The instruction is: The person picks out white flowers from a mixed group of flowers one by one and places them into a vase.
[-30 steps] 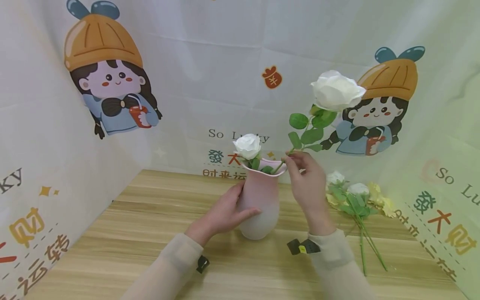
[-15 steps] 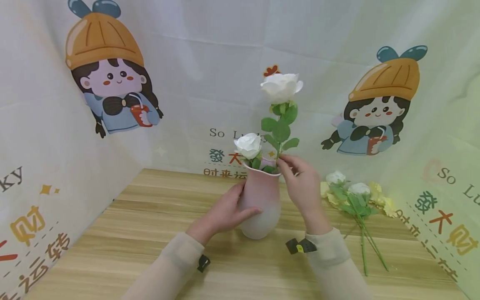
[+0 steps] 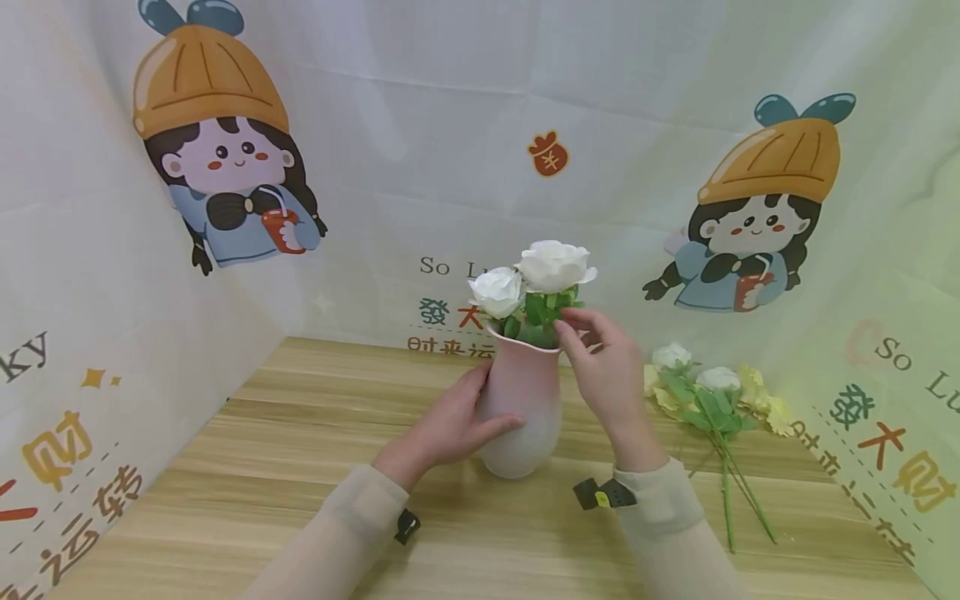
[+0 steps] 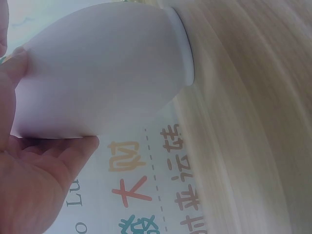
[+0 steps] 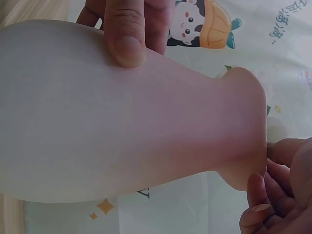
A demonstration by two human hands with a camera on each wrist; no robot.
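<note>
A pink-to-white vase (image 3: 522,387) stands upright on the wooden table. My left hand (image 3: 448,425) holds its left side, thumb across the front and fingers round the far side; the left wrist view shows fingertips (image 4: 90,142) against the wall. Two white roses rise from the mouth: a smaller one (image 3: 497,292) at left and a larger rose (image 3: 557,267) at right, its leaves at the rim. Loosely bent, my right hand (image 3: 613,367) is beside the rim with thumb and forefinger next to those leaves. In the right wrist view its fingertips (image 5: 256,184) are at the lip, apart from each other.
White roses (image 3: 718,379) and yellow flowers (image 3: 776,412) lie on the table (image 3: 285,467) at right, green stems (image 3: 727,483) pointing toward me. A printed cloth (image 3: 420,125) with cartoon figures surrounds the table at the back and sides.
The larger white rose has swung from leaning right to upright, then dropped deeper into the vase. My right hand moved slightly left to the rim; the left hand stays on the vase.
</note>
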